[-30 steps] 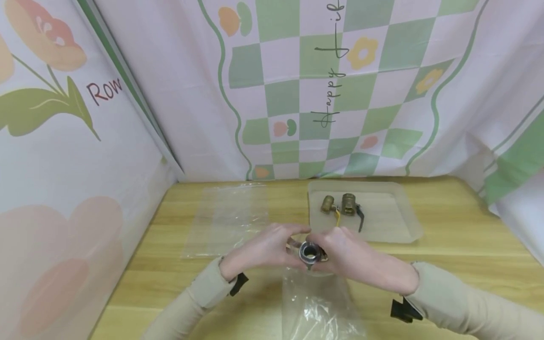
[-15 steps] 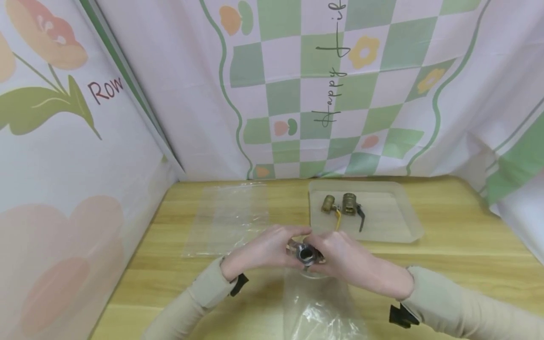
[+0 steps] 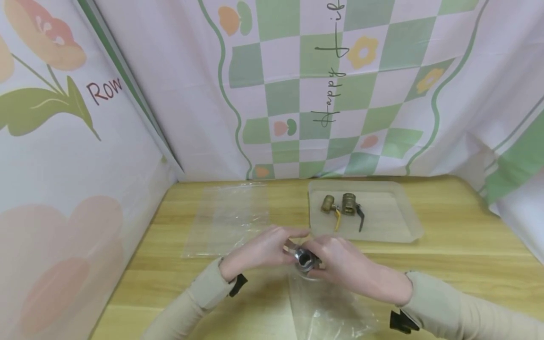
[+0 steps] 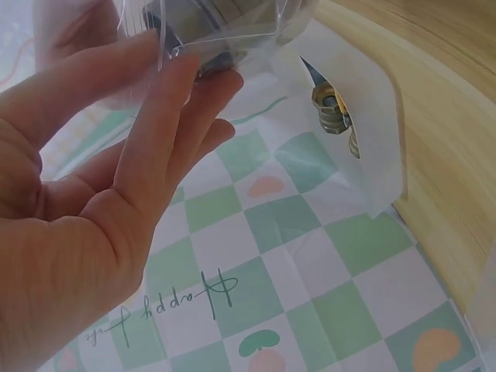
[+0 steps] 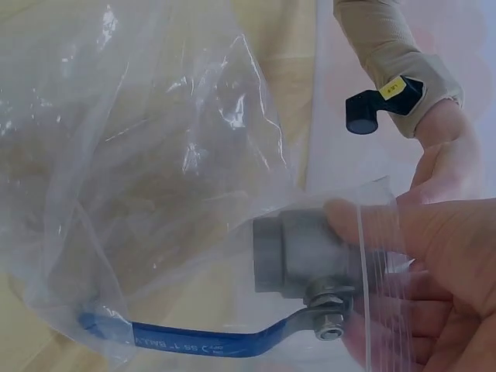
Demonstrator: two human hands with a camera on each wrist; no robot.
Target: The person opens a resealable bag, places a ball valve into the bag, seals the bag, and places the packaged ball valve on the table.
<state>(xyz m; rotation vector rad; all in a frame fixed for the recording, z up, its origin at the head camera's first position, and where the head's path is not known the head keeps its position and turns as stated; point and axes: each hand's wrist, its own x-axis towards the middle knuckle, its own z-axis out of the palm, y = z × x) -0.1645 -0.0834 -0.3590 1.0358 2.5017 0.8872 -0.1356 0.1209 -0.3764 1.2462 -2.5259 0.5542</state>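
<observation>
A grey steel ball valve (image 5: 306, 252) with a blue lever handle (image 5: 209, 339) sits inside a clear zip bag (image 5: 170, 147), near its zip end. My right hand (image 3: 348, 264) grips the valve body, thumb on one side and fingers behind. In the head view the round bore of the valve (image 3: 304, 259) faces up between both hands. My left hand (image 3: 263, 248) holds the bag's plastic around the valve, thumb and fingers on either side in the left wrist view. The bag hangs down toward the table's front, and glare blurs part of it.
A shallow translucent tray (image 3: 391, 222) stands at the back right. In it lie a small brass valve (image 3: 328, 204) with a yellow lever and a larger one (image 3: 349, 204) with a dark lever. A flat clear bag (image 3: 229, 217) lies at the back left.
The valve has tipped and shifted slightly left and toward me. My right hand moved a little left and nearer, and the hanging bag swung to the right. My left hand barely moved.
</observation>
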